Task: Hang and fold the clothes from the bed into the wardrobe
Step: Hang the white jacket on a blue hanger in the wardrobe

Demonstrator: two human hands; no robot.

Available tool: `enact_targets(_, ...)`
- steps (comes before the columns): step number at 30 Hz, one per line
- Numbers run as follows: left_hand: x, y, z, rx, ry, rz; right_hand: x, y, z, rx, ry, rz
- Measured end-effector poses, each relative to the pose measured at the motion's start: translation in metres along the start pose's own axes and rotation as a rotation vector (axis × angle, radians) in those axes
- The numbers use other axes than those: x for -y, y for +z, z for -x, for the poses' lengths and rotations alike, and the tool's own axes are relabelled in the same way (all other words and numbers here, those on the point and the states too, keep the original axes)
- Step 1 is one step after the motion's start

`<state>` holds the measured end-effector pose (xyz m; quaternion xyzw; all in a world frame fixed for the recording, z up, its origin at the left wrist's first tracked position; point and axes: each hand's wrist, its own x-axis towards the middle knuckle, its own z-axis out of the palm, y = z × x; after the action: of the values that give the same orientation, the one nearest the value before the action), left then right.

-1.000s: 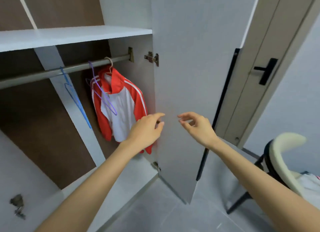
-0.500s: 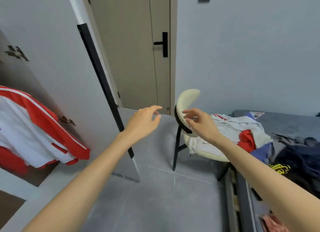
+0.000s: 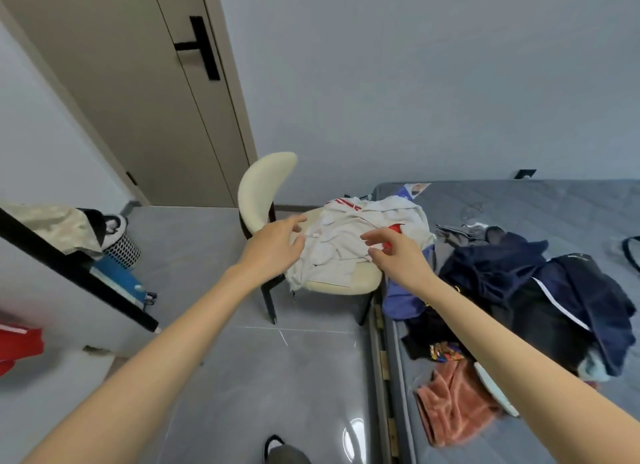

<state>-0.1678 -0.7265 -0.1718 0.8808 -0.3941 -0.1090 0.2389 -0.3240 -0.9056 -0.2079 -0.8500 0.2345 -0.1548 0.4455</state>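
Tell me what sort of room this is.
Probably a bedroom: a bed with loose clothes heaped on it, a cream chair beside it carrying a white garment, and a room door behind.

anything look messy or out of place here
A crumpled white garment is heaped on the cream chair, one corner drooping off the seat. Dark clothes lie tangled on the bare mattress beside it.

Cream chair, red-striped white garment

red garment cropped left, bed cropped right
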Motion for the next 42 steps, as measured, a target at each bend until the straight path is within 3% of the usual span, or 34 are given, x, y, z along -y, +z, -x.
enact_targets(20, 0.07, 0.126, -0.3, 0.279, -0.085, 0.159, -0.149, 0.01, -0.234, -0.02, 0.412, 0.05)
enact_targets(30, 0.129, 0.2, -0.414, 0.415, -0.273, 0.183, -0.248, 0.038, -0.357, 0.195, 0.518, 0.098)
enact_targets(38, 0.189, 0.293, -0.459, 0.455, -0.462, 0.223, -0.338, 0.083, -0.425, 0.362, 0.639, 0.161)
enact_targets(42, 0.214, 0.336, -0.465, 0.433, -0.555, 0.266, -0.371, 0.115, -0.447, 0.478, 0.617, 0.25)
